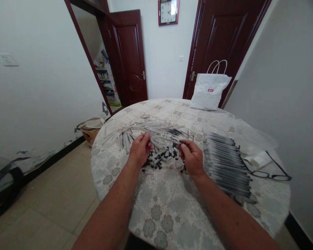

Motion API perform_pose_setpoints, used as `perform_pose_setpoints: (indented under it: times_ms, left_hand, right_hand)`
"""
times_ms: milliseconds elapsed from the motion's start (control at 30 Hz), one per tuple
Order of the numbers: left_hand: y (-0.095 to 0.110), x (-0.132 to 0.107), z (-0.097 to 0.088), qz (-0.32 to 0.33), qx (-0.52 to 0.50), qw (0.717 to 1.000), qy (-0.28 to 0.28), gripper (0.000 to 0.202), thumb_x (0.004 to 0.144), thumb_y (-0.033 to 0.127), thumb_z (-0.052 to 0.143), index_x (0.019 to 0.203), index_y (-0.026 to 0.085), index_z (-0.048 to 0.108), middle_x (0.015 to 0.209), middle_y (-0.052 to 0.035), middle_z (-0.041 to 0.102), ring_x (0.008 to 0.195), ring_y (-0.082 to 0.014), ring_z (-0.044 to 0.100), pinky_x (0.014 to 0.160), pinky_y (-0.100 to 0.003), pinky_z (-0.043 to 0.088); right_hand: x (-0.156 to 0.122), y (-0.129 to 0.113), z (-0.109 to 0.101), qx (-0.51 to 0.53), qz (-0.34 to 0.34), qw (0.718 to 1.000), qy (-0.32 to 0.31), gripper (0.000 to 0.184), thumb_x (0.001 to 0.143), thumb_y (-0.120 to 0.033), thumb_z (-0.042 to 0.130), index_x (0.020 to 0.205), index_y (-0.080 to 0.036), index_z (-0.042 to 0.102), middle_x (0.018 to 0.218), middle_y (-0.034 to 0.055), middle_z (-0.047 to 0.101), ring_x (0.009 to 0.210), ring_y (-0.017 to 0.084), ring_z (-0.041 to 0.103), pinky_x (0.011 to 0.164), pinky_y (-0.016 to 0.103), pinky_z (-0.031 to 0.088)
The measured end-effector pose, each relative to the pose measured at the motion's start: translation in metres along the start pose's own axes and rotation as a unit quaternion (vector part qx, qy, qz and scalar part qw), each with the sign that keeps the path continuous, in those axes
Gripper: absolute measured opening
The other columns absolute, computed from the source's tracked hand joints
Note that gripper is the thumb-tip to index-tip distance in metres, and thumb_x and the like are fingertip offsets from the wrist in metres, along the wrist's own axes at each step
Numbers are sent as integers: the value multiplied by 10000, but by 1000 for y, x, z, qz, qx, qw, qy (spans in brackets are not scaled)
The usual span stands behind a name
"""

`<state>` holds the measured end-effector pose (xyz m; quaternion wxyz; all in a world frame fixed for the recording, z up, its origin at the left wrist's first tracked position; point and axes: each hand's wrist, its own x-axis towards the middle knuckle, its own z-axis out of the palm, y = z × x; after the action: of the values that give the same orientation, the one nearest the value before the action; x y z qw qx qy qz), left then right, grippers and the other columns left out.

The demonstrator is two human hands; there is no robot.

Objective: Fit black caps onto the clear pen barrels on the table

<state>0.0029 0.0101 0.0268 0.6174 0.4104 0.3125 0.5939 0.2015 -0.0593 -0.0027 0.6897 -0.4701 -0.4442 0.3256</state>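
Observation:
A slim translucent pen spans the gap between my two hands, just above the heaps on the table. My left hand is closed, thumb and fingertips pinched at the pen's left end. At its dark right end, my right hand grips it between thumb and fingers. Beneath and between the hands lies a pile of small black and clear pen caps. Behind them spread many loose translucent pen barrels, with thin dark refills among them. Beside my right forearm, assembled-looking pens lie in a neat row.
The round table wears a patterned cloth. Black-framed eyeglasses and crumpled white packaging lie at the right. A white paper bag stands at the back right edge. Beyond are dark red doors and a wall clock.

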Motion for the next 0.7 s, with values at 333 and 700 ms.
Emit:
perform_pose_setpoints:
  times_ms: [333,700]
  left_hand:
    - [-24,0,-19,14,12,1000,16,363,783,428,804,953,153,639,984,-61,730,783,-145,706,778,-340,609]
    - [-25,-2,-18,14,34,999,12,388,750,435,824,1005,157,736,805,-14,675,719,-139,664,767,-351,611]
  right_hand:
    - [-8,2,5,-105,-21,994,-23,277,900,-404,645,1059,-184,701,831,47,749,575,137,590,535,262,490]
    - [-10,13,4,-174,-60,982,-42,284,928,-419,636,1081,-193,712,873,62,762,663,182,665,628,307,543]
